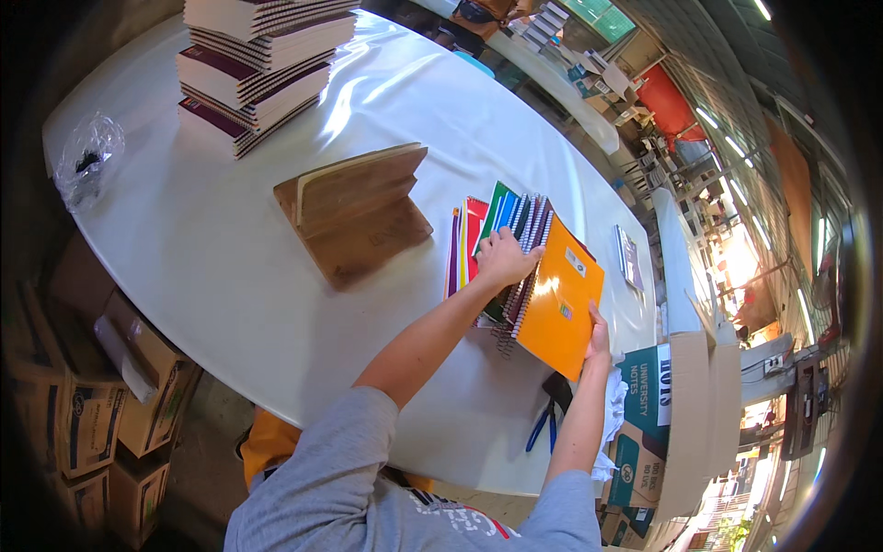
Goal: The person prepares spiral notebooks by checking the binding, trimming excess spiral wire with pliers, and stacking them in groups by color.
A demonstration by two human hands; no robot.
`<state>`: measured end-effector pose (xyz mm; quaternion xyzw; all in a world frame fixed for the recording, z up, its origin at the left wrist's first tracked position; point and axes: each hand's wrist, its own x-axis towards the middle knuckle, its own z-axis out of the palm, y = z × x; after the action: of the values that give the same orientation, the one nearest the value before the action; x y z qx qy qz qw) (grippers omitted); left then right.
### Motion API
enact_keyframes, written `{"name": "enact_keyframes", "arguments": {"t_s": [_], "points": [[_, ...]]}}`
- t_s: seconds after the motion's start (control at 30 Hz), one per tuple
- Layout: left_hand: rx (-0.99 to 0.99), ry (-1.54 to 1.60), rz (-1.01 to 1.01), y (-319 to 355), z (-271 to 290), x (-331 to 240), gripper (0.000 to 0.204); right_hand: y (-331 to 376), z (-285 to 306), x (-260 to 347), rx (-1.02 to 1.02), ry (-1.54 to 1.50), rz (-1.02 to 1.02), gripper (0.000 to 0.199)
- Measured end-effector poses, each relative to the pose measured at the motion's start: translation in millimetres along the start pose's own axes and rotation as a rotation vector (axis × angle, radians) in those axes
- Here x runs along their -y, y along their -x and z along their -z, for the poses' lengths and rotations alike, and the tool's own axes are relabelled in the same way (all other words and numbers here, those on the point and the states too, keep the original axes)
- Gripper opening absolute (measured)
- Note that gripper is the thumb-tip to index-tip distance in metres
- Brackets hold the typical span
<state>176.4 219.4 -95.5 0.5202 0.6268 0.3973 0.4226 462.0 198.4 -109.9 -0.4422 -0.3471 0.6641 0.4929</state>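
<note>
A fanned group of spiral notebooks [474, 225] with red, green, blue and yellow covers stands on the table in front of me. At its right side is an orange spiral notebook [558, 285], its cover facing up toward me. My left hand [506, 258] is curled over the wire-bound edges of the notebooks, thumb against the orange one's binding. With my right hand [598, 336] I grip the orange notebook by its lower right edge, thumb on the cover. The fingers behind it are hidden.
A brown folded board [368, 207] sits left of the notebooks. Tall stacks of spiral notebooks [262, 74] stand far left, near a clear plastic bag [89, 161]. Blue-handled pliers [543, 425] lie near my right forearm. Cardboard boxes [685, 414] flank the white table [386, 350].
</note>
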Motion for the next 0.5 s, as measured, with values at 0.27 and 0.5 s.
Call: {"name": "enact_keyframes", "arguments": {"t_s": [0.27, 0.5], "points": [[0.077, -0.147, 0.017, 3, 14, -11, 0.080, 7, -9, -1, -0.020, 0.017, 0.022, 0.048], [0.279, 0.381, 0.068, -24, 29, 22, 0.072, 7, -25, 5, -0.017, -0.010, -0.010, 0.046]]}}
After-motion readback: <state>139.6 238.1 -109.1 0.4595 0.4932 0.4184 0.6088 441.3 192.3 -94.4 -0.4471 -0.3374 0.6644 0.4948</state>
